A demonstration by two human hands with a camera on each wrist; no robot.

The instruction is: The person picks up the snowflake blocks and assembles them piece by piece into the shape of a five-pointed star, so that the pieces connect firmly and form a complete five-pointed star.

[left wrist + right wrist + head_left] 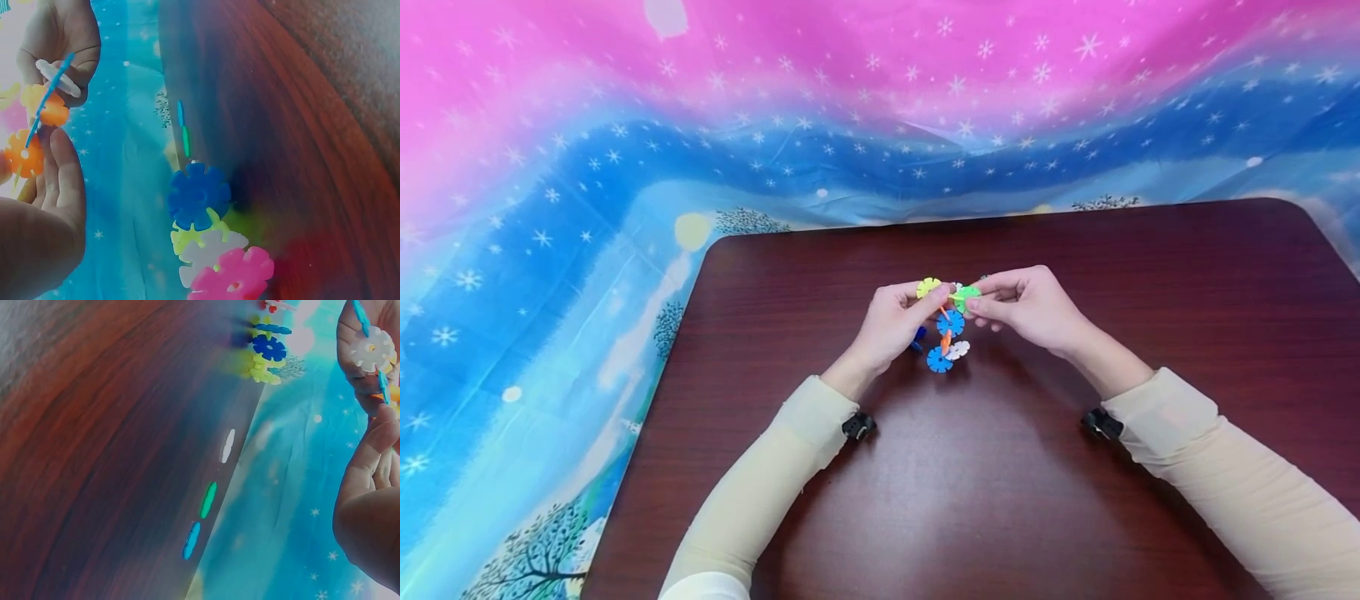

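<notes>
Both hands hold a joined chain of plastic snowflake building discs above the table. In the head view, my left hand [891,323] pinches it by a yellow disc [928,288], and my right hand [1037,308] pinches a green disc [967,298] beside it. Below hang a blue disc [951,322], an orange disc [946,343], a lower blue disc [939,360] and a white disc [960,349]. Orange discs [24,153] of the chain show between the hands in the left wrist view. A white disc [373,349] with blue ones shows in the right wrist view. Fingers partly hide the joints.
More snowflake discs are on the dark wooden table [1150,275]: a joined group with a blue disc [199,195] and a pink disc [234,278]. Single white [228,446], green [209,500] and blue pieces [192,540] lie near the far edge. A patterned cloth [865,108] hangs behind.
</notes>
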